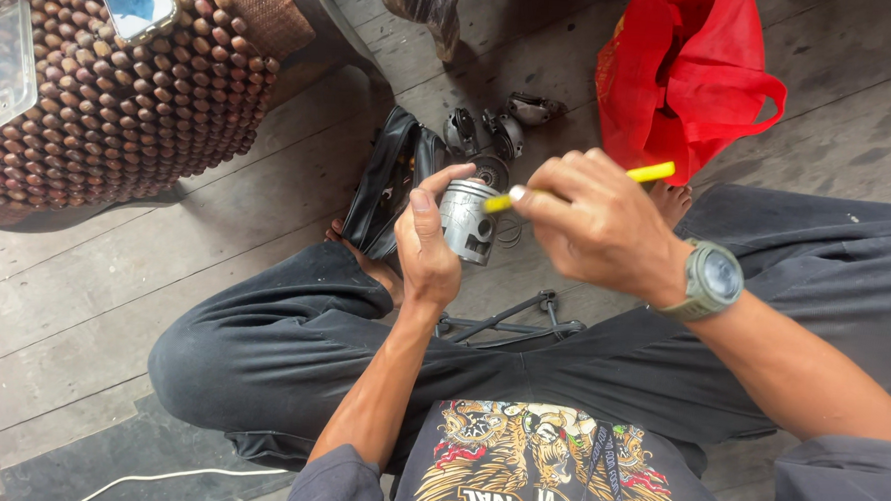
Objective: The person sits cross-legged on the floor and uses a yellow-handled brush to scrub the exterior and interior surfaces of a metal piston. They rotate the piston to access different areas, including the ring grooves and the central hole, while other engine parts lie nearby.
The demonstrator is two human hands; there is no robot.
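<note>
Grey metal, the ribbed cylindrical piston (467, 219) is gripped at centre frame by the left hand (428, 248), while a yellow-handled tool (579, 184) is pinched at three o'clock by the right hand (597, 227), so a slip could probably score its wall.

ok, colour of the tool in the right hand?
Yellow tool, held in the right hand; head view.
</note>
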